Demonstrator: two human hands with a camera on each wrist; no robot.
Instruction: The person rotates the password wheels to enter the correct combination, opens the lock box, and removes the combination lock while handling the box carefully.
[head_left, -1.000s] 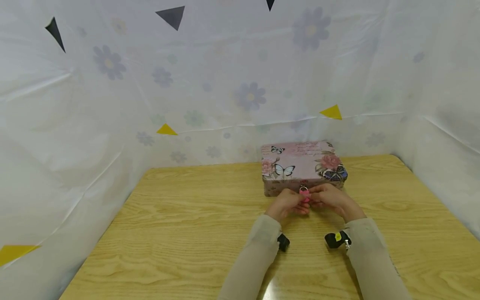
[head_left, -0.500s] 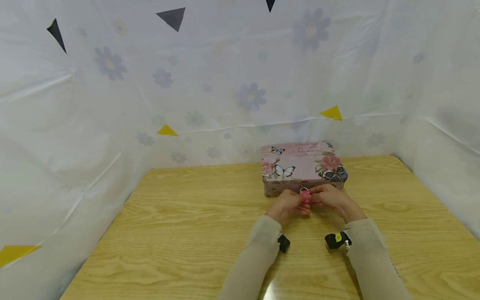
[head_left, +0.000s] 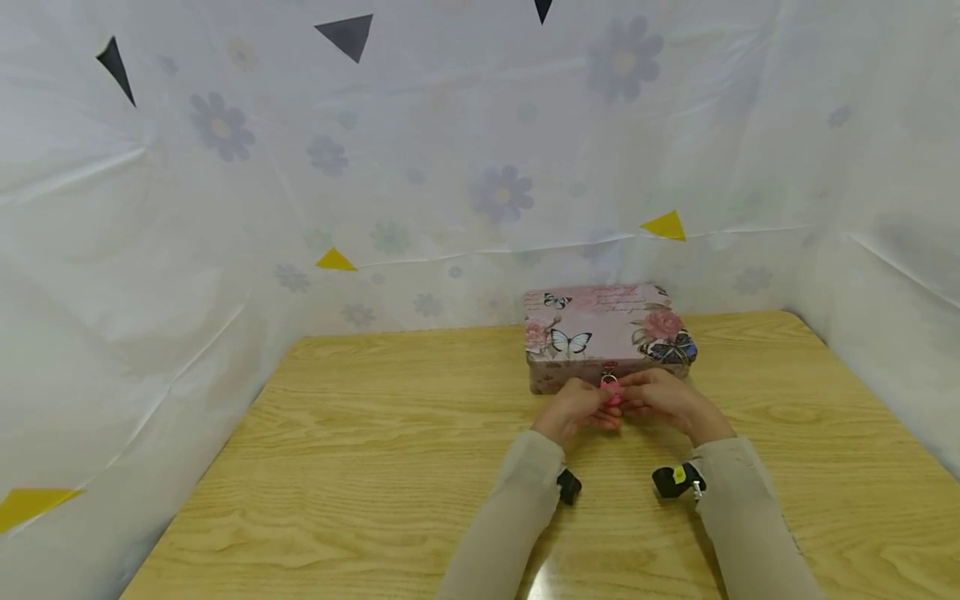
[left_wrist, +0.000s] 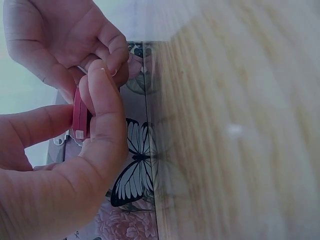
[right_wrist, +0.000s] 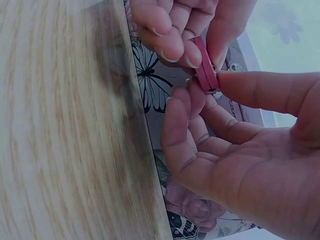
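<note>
A small pink padlock (head_left: 612,391) with a silver shackle hangs at the front clasp of a pink tin box (head_left: 607,321) printed with butterflies and roses. My left hand (head_left: 573,409) pinches the padlock from the left, thumb on one face and curled fingers on the other. From the right, my right hand (head_left: 665,397) grips it too, its thumb and fingertips right at the padlock's edge. In the left wrist view the padlock (left_wrist: 80,115) appears edge-on between thumb and fingers. The right wrist view shows the padlock (right_wrist: 204,67) amid both hands' fingertips, which partly hide it.
The box stands near the back edge of a wooden table (head_left: 360,442), close to a white flowered curtain (head_left: 450,150) that also hangs at both sides. Black wrist straps with cameras (head_left: 678,481) sit beneath the sleeves.
Both hands stay at the padlock with barely any movement. The whole head view has shifted slightly; the box stands in the same place.
</note>
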